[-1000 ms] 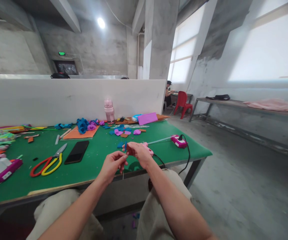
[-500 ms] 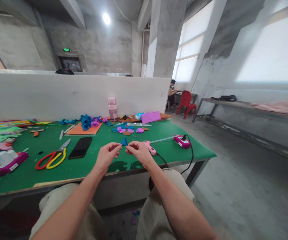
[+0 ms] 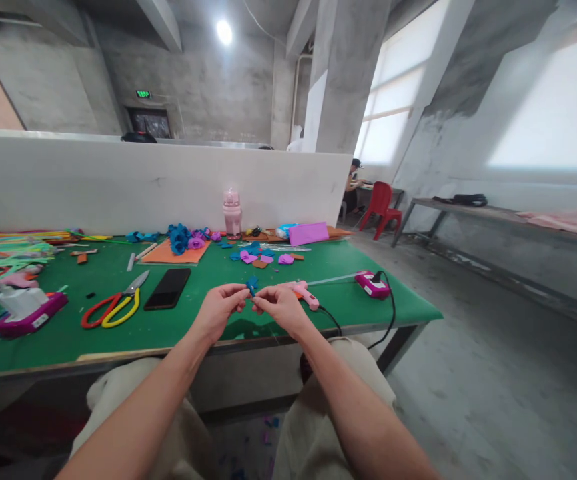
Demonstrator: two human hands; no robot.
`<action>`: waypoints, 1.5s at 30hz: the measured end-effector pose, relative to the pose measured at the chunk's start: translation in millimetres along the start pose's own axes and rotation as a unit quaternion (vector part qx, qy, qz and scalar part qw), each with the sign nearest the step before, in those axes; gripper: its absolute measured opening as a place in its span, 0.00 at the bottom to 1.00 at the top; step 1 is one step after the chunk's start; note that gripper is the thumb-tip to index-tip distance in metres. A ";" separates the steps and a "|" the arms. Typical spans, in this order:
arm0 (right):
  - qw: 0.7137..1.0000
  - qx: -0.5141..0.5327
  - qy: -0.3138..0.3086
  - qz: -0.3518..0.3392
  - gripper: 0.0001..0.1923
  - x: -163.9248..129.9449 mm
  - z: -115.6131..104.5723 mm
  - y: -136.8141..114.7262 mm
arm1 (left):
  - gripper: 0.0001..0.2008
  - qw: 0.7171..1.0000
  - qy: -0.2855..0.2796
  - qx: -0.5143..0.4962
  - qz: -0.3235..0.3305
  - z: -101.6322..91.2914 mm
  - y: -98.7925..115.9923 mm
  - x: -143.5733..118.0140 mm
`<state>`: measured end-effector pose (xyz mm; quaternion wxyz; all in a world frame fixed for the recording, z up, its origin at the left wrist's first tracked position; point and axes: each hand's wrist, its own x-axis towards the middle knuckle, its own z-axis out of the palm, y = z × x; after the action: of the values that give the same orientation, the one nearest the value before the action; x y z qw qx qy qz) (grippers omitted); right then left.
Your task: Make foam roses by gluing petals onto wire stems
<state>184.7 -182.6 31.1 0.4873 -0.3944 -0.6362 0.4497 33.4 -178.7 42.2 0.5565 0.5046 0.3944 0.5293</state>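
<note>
Meanwhile, both hands had risen from the near counter edge to sit over the green counter [image 3: 118, 333]. The left hand [image 3: 217, 311] and right hand [image 3: 282, 308] each pinched, fingertips narrowed, one side of a small blue felt piece [image 3: 253, 285] held between them; one second earlier a thin wire hung below it, now barely discernible. The pink glue gun [image 3: 306, 293] lay just beside the right hand at 2 o'clock, the scissors [image 3: 113, 308] and black phone [image 3: 167, 289] at 9 to 10 o'clock. Judged from this, shaping of the piece was under way.

Scissors [image 3: 113, 308] lie beside a black phone [image 3: 167, 289] on the green table [image 3: 118, 333].
</note>
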 end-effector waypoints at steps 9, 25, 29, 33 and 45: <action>1.000 0.012 -0.026 0.010 0.10 -0.3 -0.6 1.8 | 0.13 1.000 0.008 0.016 0.006 -0.1 -2.9 1.1; 0.999 0.020 -0.033 0.013 0.10 -2.5 0.1 -0.8 | 0.12 0.999 -0.014 -0.024 -0.022 0.7 -2.5 -0.9; 0.999 0.020 -0.034 0.014 0.11 -2.7 0.4 -2.5 | 0.12 1.000 -0.013 -0.018 -0.019 0.9 -3.0 -0.2; 0.999 0.015 -0.034 0.010 0.10 -2.3 0.6 -1.4 | 0.13 0.999 -0.015 -0.029 -0.036 0.8 -3.4 -0.2; 1.000 0.006 -0.011 0.009 0.10 -0.7 0.4 3.0 | 0.16 0.997 0.044 -0.057 -0.024 -0.1 4.5 -0.4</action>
<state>184.6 -182.5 27.9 0.4783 -0.3922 -0.6353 0.4624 32.4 -179.4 46.6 0.5786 0.4391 0.3998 0.5591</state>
